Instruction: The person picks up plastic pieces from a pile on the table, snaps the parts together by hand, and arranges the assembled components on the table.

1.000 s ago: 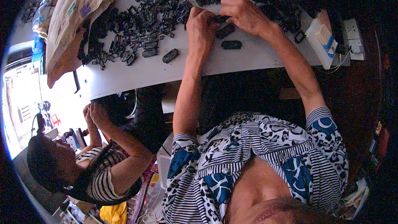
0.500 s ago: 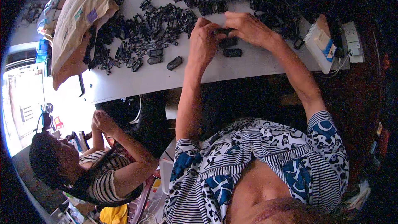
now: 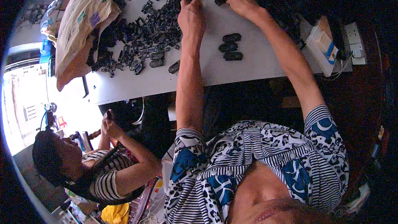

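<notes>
My left hand reaches to the pile of small black plastic frames, its fingers curled at the pile's edge; what they pinch, if anything, is hidden. Farther right, my right hand is closed on a small black plastic piece, which sticks out to the left of its fingertips. Between my forearms, three oblong black plastic pieces lie in a short column on the pale table. Another oblong black piece rests just left of my left forearm.
A large beige sack stands at the table's left end. On the right are a spiral notepad and a white power strip with cables. More dark parts spread along the far side. A co-worker sits at lower left, hands raised.
My hands have parted and moved away from me toward the far parts. A third oblong piece now shows fully in the column, beyond the other two. The co-worker's hands have shifted slightly.
</notes>
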Demonstrator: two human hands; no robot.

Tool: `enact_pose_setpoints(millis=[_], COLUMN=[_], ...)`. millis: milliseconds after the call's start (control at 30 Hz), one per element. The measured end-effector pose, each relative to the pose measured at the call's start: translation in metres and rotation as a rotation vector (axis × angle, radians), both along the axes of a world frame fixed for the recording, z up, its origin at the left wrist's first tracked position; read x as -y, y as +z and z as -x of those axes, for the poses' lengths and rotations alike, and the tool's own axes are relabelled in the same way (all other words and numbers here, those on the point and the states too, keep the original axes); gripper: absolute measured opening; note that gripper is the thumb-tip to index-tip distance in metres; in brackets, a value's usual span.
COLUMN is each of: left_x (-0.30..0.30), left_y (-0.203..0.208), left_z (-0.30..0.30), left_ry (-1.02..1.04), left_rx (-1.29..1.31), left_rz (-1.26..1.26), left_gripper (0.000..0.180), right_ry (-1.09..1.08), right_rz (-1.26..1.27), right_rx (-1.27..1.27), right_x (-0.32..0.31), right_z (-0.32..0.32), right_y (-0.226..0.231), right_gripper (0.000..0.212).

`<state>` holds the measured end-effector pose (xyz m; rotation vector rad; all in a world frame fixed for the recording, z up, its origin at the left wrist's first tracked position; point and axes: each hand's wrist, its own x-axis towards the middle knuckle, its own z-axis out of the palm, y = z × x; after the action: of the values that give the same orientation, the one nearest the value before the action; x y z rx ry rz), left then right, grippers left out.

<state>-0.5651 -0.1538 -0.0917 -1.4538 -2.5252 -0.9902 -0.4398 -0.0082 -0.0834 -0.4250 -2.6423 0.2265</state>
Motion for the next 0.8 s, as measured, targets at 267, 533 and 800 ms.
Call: enact_pose_setpoints(millis=[267, 533, 800], left_x=[0.000, -0.012, -0.014], left_y=[0.006, 0.006, 0.004], left_z=[-0.027, -0.045, -0.045], left_ry=[-0.105, -0.290, -0.158], left_rx=[0.095, 0.941, -0.014], left_rz=[-0.280, -0.502, -0.162], left_gripper=[0.037, 0.030, 0.014], right_ry=[0.103, 0.273, -0.007], right_rz=[0.224, 1.062, 0.286], right_rx=[-0.089, -0.223, -0.310], right_x=[0.000, 0.011, 0.004], right_z=[-0.025, -0.028, -0.062], right_y=[0.002, 0.005, 0.028], right_gripper=[0.015, 0.010, 0.015])
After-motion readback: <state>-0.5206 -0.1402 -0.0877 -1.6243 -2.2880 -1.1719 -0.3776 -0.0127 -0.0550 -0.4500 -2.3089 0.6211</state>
